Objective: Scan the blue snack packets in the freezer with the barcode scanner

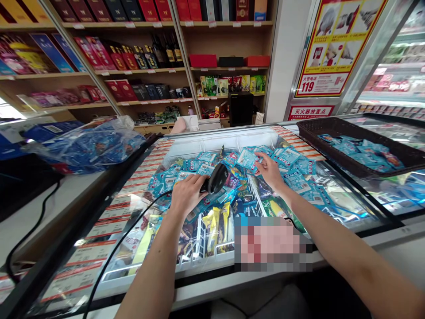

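Observation:
My left hand (188, 191) is wrapped round the handle of a black barcode scanner (217, 178), its head tilted up and to the right. A black cord trails from it toward the lower left. In my right hand (268, 170) a blue snack packet (247, 159) is pinched at its right edge, its printed back with a white panel turned up. Many similar blue packets (295, 177) lie spread around both hands on the glass top of a chest freezer (113, 266). Under the glass, yellow-wrapped ice creams (217, 226) stand in white wire baskets.
A dark brown plastic basket (352, 166) with more blue packets stands at the right. On the left counter lies a clear plastic bag (96, 148) of blue packets. Shelves (166, 71) of boxes and bottles line the back. A pixelated patch covers the freezer's front edge.

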Demonstrator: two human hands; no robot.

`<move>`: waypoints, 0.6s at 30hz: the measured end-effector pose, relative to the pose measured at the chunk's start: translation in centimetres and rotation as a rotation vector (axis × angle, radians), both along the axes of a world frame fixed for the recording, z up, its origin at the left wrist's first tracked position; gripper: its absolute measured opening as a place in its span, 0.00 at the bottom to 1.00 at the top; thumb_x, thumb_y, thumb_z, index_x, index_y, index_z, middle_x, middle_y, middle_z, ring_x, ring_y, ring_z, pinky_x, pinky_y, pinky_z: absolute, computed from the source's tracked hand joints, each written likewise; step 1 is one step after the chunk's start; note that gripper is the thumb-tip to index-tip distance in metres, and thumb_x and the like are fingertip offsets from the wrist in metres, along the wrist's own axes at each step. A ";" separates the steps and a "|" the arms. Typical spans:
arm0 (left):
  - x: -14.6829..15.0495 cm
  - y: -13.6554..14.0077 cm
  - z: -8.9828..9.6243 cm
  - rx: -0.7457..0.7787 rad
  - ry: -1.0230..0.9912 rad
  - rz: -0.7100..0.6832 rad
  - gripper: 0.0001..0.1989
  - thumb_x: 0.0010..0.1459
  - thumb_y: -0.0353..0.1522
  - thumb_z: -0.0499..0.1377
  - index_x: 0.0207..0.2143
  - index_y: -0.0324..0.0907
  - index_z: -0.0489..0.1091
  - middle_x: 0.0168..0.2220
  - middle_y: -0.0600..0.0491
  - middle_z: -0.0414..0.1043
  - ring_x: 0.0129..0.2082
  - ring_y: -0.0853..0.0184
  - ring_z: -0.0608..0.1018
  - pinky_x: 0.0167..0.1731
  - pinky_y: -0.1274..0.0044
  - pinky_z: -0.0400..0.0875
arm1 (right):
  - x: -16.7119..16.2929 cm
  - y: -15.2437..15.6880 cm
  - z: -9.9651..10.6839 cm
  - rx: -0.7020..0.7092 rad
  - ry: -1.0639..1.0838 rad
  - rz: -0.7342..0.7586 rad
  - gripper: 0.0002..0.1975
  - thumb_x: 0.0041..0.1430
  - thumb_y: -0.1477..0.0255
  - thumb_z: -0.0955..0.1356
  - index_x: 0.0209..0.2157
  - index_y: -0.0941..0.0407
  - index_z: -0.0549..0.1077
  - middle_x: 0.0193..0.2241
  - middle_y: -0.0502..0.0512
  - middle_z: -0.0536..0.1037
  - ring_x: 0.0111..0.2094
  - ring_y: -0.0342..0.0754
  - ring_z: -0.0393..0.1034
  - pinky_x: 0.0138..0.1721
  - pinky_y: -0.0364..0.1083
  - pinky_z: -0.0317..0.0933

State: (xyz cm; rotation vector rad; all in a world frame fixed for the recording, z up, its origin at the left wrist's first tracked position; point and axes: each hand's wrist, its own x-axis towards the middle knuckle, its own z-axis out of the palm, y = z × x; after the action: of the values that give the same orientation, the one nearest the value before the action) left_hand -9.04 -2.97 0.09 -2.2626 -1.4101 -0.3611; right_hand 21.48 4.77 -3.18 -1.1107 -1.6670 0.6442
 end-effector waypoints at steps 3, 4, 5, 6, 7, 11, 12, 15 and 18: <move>-0.6 0.1 -0.1 0.045 -0.027 0.058 0.21 0.52 0.37 0.58 0.49 0.44 0.62 0.40 0.49 0.71 0.43 0.59 0.72 0.34 0.72 0.64 | 1.2 0.5 0.6 0.009 -0.084 -0.185 0.22 0.60 0.61 0.58 0.52 0.56 0.64 0.26 0.54 0.73 0.25 0.49 0.71 0.29 0.48 0.65; -0.8 0.2 -0.2 0.056 -0.037 0.077 0.21 0.52 0.37 0.58 0.49 0.45 0.62 0.41 0.49 0.71 0.44 0.59 0.72 0.34 0.73 0.64 | 1.7 0.7 0.7 0.023 -0.154 -0.262 0.22 0.60 0.61 0.58 0.51 0.57 0.65 0.27 0.55 0.74 0.27 0.50 0.71 0.33 0.49 0.64; -1.0 0.2 -0.3 0.065 -0.045 0.094 0.21 0.52 0.37 0.58 0.49 0.45 0.62 0.41 0.49 0.71 0.44 0.60 0.71 0.34 0.73 0.64 | 2.1 0.8 0.8 0.034 -0.240 -0.337 0.21 0.60 0.62 0.58 0.51 0.57 0.66 0.28 0.56 0.75 0.30 0.51 0.71 0.36 0.50 0.63; -1.1 0.2 -0.3 0.071 -0.051 0.108 0.21 0.52 0.37 0.58 0.49 0.45 0.63 0.41 0.49 0.71 0.44 0.60 0.71 0.34 0.73 0.64 | 2.5 0.8 1.0 0.038 -0.329 -0.401 0.21 0.60 0.62 0.59 0.50 0.57 0.67 0.29 0.57 0.75 0.33 0.52 0.70 0.39 0.51 0.62; -1.3 0.2 -0.4 0.075 -0.056 0.119 0.21 0.52 0.37 0.58 0.49 0.45 0.63 0.41 0.49 0.71 0.44 0.59 0.71 0.34 0.73 0.64 | 2.8 0.7 1.1 0.037 -0.415 -0.448 0.21 0.60 0.62 0.59 0.50 0.56 0.68 0.32 0.58 0.75 0.35 0.53 0.69 0.40 0.51 0.61; -1.6 -0.1 -0.3 0.072 -0.063 0.142 0.20 0.52 0.38 0.58 0.48 0.45 0.63 0.41 0.48 0.71 0.43 0.59 0.72 0.34 0.73 0.64 | 3.2 0.0 1.3 0.071 -0.624 -0.575 0.21 0.59 0.58 0.61 0.48 0.55 0.71 0.40 0.64 0.70 0.42 0.56 0.64 0.40 0.52 0.58; -1.5 -0.3 -0.2 0.069 -0.067 0.146 0.20 0.52 0.38 0.58 0.48 0.45 0.63 0.41 0.48 0.71 0.43 0.59 0.72 0.34 0.72 0.64 | 3.2 -0.1 1.2 0.108 -0.647 -0.587 0.21 0.58 0.58 0.62 0.47 0.55 0.72 0.41 0.65 0.68 0.42 0.57 0.62 0.40 0.52 0.58; -1.3 -0.7 0.1 0.060 -0.093 0.146 0.21 0.52 0.37 0.58 0.49 0.45 0.63 0.41 0.48 0.71 0.44 0.58 0.71 0.36 0.72 0.64 | 3.1 -0.2 1.1 0.236 -0.697 -0.540 0.19 0.58 0.60 0.63 0.43 0.56 0.75 0.40 0.65 0.66 0.43 0.57 0.59 0.40 0.52 0.57; -1.0 -1.2 0.4 0.060 -0.135 0.166 0.19 0.53 0.37 0.58 0.48 0.44 0.64 0.40 0.47 0.71 0.44 0.58 0.71 0.38 0.71 0.64 | 2.9 -0.3 1.1 0.268 -0.727 -0.500 0.14 0.59 0.64 0.63 0.39 0.56 0.76 0.38 0.64 0.67 0.43 0.57 0.58 0.41 0.54 0.56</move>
State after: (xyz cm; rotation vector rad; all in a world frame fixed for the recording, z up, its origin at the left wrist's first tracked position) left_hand -10.03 -4.13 0.45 -2.0896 -1.6198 -0.5022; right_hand 24.35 4.49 -2.08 -1.5868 -1.8703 -0.3441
